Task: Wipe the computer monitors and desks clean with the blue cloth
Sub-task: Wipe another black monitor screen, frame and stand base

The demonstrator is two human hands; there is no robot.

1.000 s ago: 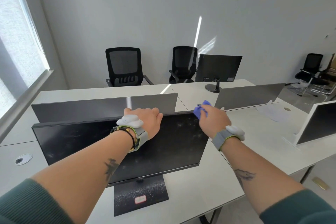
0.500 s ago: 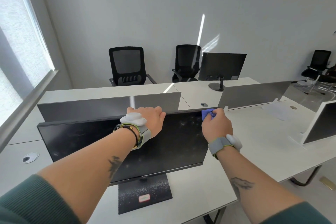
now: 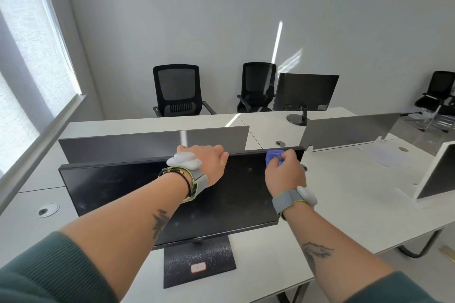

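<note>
The left hand [image 3: 206,165], fingers curled over the top edge of the dusty black flat-screen monitor [image 3: 118,187], braces it while the right hand [image 3: 284,176], fingers clenched round the blue cloth [image 3: 272,158], presses its upper right corner; light, overlapping strokes are advised.

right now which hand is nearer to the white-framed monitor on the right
Right. The right hand, holding the blue cloth, is at the black monitor top right corner, toward the white-framed monitor. The left hand grips its top edge farther left.
</note>
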